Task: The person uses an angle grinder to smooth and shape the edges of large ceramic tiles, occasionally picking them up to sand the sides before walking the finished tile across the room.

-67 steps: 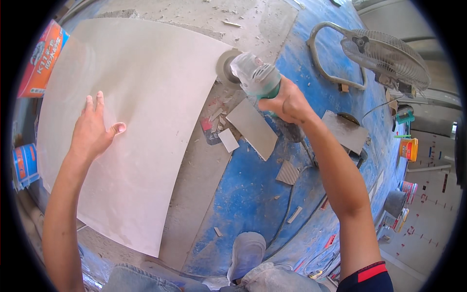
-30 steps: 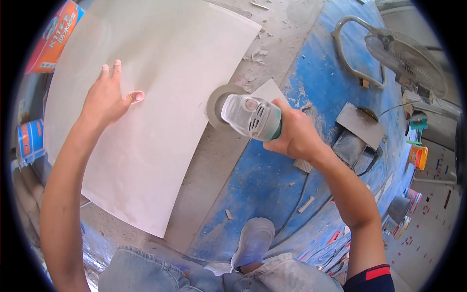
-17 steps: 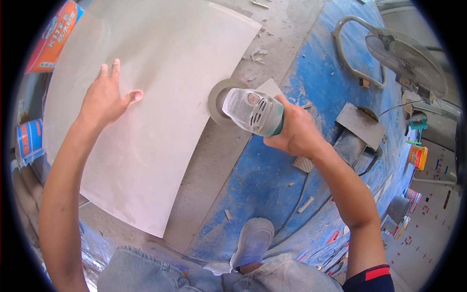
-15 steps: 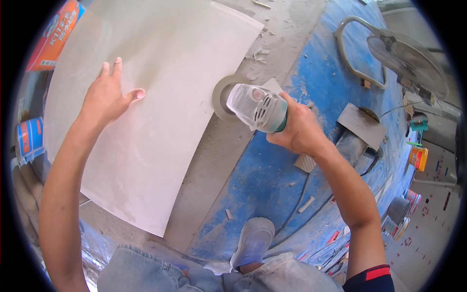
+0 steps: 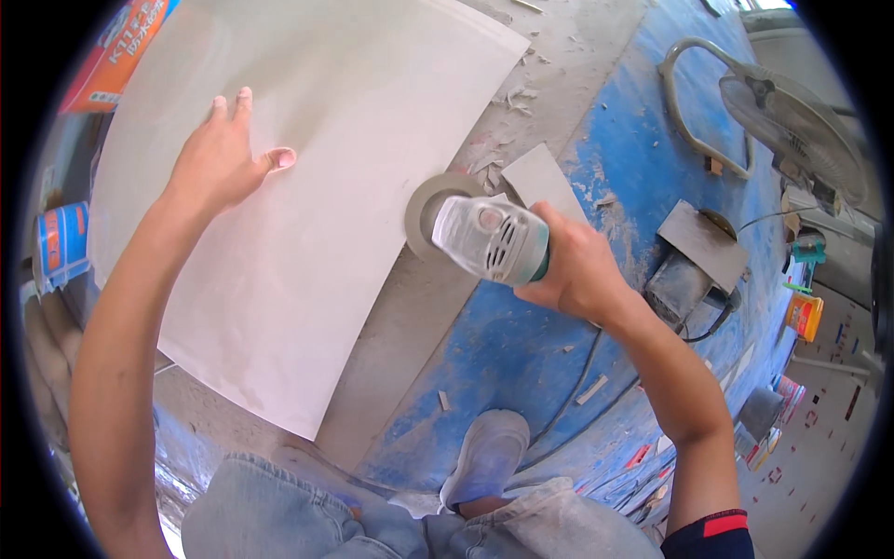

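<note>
Right hand gripping grinder, left hand flat, fingers spread on tile, orange package upper left

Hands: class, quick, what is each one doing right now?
Left hand: open, flat on large pale grey tile.
Right hand: closed around grey-green angle grinder.

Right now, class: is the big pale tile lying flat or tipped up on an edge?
Flat. The tile lies face up on the floor, with the left hand spread flat on it.

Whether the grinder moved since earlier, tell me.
Yes. The grinder came toward the person along the right edge of the large tile, away from its far corner.
</note>
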`<state>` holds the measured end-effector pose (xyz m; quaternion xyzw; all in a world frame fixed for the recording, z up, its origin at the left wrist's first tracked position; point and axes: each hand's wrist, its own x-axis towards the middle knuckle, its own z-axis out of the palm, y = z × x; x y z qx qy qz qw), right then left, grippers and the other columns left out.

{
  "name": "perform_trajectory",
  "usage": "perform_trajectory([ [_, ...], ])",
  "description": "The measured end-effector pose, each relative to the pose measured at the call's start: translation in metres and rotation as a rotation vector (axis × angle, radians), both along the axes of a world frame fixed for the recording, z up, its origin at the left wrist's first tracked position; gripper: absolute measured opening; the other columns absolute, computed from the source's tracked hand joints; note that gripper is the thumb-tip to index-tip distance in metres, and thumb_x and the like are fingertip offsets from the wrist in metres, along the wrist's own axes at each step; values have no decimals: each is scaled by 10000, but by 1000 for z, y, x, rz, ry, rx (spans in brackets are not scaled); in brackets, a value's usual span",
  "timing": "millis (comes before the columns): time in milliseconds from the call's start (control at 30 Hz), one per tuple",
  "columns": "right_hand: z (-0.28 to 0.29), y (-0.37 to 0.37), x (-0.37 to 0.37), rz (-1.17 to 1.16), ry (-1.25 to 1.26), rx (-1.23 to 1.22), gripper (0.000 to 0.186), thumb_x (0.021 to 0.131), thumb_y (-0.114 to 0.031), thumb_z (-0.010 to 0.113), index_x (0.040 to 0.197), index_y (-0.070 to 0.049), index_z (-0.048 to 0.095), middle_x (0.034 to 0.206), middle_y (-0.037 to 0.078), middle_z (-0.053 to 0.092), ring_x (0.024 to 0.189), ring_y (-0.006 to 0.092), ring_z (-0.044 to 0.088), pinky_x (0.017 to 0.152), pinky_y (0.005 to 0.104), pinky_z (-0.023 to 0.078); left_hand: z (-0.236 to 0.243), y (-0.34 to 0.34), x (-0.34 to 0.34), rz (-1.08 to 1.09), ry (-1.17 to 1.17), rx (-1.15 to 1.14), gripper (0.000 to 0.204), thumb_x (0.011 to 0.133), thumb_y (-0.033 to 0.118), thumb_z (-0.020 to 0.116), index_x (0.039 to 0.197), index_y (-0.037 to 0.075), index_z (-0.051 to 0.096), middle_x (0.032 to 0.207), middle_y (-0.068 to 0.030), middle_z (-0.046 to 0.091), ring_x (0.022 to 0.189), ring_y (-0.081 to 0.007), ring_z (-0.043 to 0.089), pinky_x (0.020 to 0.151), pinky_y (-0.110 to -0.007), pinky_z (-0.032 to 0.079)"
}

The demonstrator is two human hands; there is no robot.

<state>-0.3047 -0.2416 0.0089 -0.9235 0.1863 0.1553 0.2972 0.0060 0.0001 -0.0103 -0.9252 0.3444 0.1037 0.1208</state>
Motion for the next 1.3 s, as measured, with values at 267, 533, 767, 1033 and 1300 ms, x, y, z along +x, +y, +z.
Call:
perform_trajectory([
  [267, -5, -1, -3, -22, 19, -24, 590, 653, -228, 810, 1145, -76, 521, 987, 187, 666, 940, 412, 650, 806, 470, 530, -1, 0, 1, -3, -7, 29, 1071, 822, 641, 671, 1546, -15, 232, 1491, -383, 335, 1260, -473, 528, 1052, -463, 445],
  [533, -4, -2, -1, -15, 27, 5, 572, 645, -209, 818, 1119, -76, 527, 999, 186, 666, 937, 418, 645, 806, 473, 531, -1, -1, 2, 4, -6, 43, 1090, 816, 697, 635, 1543, -15, 244, 1480, -381, 354, 1247, -471, 539, 1041, -462, 452],
  [767, -9, 23, -10, 156, 0, -3, 575, 632, -180, 824, 1101, -87, 505, 1015, 148, 646, 910, 403, 652, 775, 478, 542, -4, -2, 2, 1, -30, 76, 1085, 822, 718, 610, 1540, -13, 255, 1482, -365, 366, 1250, -465, 539, 1042, -459, 452],
  [1033, -7, 12, -5, 85, -29, -72, 580, 633, -188, 828, 1107, -90, 509, 978, 145, 643, 886, 400, 655, 755, 473, 539, 1, -5, 1, 25, 4, 71, 1075, 821, 715, 615, 1536, -11, 273, 1469, -361, 389, 1259, -457, 536, 1041, -460, 456],
  [1300, -11, 38, -15, 187, -39, -36, 556, 629, -195, 849, 1081, -106, 538, 966, 119, 656, 863, 369, 671, 718, 454, 548, -15, 8, 8, -59, -101, 31, 1091, 813, 715, 626, 1539, -14, 261, 1454, -366, 405, 1268, -460, 530, 1049, -459, 452],
])
